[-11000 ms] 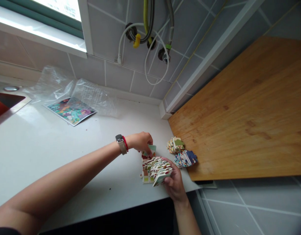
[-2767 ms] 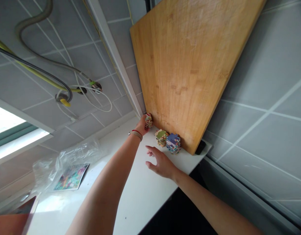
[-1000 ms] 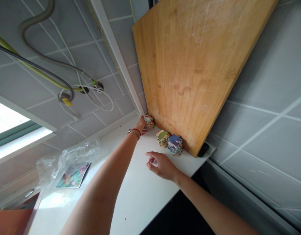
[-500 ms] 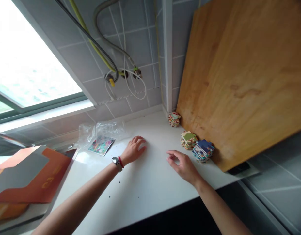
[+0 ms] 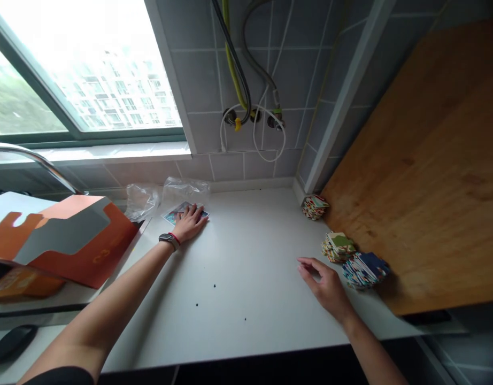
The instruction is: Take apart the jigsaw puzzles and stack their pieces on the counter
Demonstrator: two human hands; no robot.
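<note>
My left hand (image 5: 190,222) lies with fingers spread on a colourful picture card (image 5: 172,215), covering much of it. The card rests on the white counter (image 5: 246,240), beside clear plastic bags (image 5: 186,190). Over the counter's right part, my right hand (image 5: 322,280) has its thumb and index finger curled close together, with nothing visible between them. Just beyond it stand a stack of puzzle pieces with a green and cream top (image 5: 338,246) and a blue-topped stack (image 5: 366,270). A third stack (image 5: 315,207) sits in the back corner.
An orange and grey box (image 5: 118,235) stands at the left, near a curved metal tap (image 5: 46,163) and a black object (image 5: 13,344). A large wooden board (image 5: 423,187) leans at the right. Hoses and a white cable (image 5: 284,139) hang at the back wall. Small dark specks dot the counter.
My left hand has moved left onto the picture card, its fingers now spread. My right hand keeps its curled shape near the stacks. The whole view has turned and shifted.
</note>
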